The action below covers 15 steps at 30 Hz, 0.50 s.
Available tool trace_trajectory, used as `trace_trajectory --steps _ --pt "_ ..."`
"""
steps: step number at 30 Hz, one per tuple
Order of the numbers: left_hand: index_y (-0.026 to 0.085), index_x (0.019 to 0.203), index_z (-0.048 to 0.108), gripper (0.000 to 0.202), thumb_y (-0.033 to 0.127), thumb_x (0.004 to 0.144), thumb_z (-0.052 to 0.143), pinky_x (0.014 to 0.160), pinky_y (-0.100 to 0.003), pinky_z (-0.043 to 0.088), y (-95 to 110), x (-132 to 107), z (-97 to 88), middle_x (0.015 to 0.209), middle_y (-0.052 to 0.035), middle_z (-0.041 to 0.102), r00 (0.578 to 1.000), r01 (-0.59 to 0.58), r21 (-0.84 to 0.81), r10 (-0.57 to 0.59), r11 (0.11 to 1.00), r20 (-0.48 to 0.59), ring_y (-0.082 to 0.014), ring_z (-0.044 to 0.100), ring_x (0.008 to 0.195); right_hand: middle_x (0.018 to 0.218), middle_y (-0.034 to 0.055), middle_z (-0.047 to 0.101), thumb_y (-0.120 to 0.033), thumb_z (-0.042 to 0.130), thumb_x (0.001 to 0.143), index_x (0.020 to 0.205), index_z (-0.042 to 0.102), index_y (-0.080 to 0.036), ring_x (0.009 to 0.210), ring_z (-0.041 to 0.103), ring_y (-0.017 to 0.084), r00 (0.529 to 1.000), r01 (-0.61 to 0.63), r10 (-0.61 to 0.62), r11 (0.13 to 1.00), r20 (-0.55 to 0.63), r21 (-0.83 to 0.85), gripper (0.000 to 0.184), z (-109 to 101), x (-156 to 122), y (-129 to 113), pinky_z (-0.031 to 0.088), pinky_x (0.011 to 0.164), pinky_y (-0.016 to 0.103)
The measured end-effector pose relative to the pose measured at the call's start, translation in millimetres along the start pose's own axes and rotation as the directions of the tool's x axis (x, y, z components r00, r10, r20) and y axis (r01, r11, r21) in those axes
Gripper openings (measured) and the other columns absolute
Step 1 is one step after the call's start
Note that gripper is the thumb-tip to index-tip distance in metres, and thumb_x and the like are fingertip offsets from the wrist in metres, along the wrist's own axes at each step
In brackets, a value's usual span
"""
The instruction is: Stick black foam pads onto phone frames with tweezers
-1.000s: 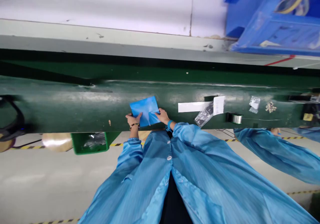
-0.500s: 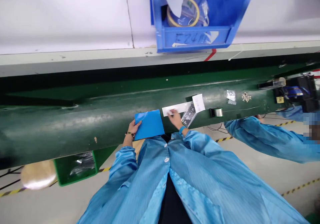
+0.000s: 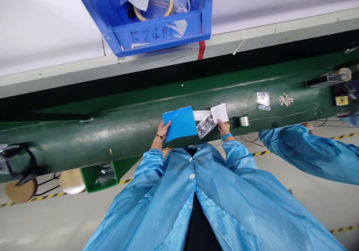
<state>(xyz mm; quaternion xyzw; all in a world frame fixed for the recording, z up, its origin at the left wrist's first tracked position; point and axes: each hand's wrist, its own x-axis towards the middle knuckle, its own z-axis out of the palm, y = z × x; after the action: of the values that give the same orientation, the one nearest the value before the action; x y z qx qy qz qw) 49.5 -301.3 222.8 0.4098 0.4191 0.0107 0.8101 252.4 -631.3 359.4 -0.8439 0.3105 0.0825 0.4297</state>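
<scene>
My left hand (image 3: 162, 129) grips the left edge of a flat blue folder (image 3: 181, 123), thumb on top, fingers beneath. The folder lies over the green bench in front of me. From under its right edge runs a white strip (image 3: 201, 114). My right hand (image 3: 223, 127) is closed on the lower edge of a small white paper slip (image 3: 219, 112) with faint writing. Below and left of the slip is a clear plastic bag (image 3: 205, 127) with dark pieces inside. The slip overlaps this bag's upper end.
On the bench to the right are a solder wire spool (image 3: 243, 120), a small clear bag (image 3: 263, 100) and a pile of small parts (image 3: 286, 100). A blue bin (image 3: 157, 36) with tape sits on the shelf. A co-worker's sleeve (image 3: 297, 150) is at right, a green crate (image 3: 98, 188) lower left.
My right hand has moved right, from the white strip to the paper slip, and closed on its lower edge. The folder has shifted toward the strip, covering part of it. The view has turned.
</scene>
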Motion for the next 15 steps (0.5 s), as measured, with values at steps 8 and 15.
trace_trajectory --steps 8,15 --pt "0.013 0.129 0.072 0.04 0.035 0.096 0.078 0.11 -0.047 0.06 16.3 35.6 -18.6 0.125 -0.0124 0.079 0.947 -0.004 0.195 0.067 0.981 -0.315 -0.024 0.076 0.115 0.1 0.0019 0.071 -0.036 0.072 0.106 0.115 0.069 -0.015 0.077 0.068 0.012 0.991 -0.083 0.053 0.965 0.126 0.247 0.024 -50.5 -1.4 23.0 0.062 0.068 0.026" --pt "0.014 0.13 0.069 0.035 0.037 0.103 0.071 0.099 -0.044 0.063 31.8 38.4 -17.7 0.124 -0.0105 0.073 0.917 0.029 0.437 0.151 0.899 -0.37 -0.0222 0.072 0.109 0.11 0.0045 0.072 -0.038 0.071 0.106 0.123 0.068 -0.016 0.085 0.07 0.015 0.985 -0.108 0.057 0.94 0.163 0.325 0.028 -64.5 -11.3 45.8 0.063 0.074 0.03"
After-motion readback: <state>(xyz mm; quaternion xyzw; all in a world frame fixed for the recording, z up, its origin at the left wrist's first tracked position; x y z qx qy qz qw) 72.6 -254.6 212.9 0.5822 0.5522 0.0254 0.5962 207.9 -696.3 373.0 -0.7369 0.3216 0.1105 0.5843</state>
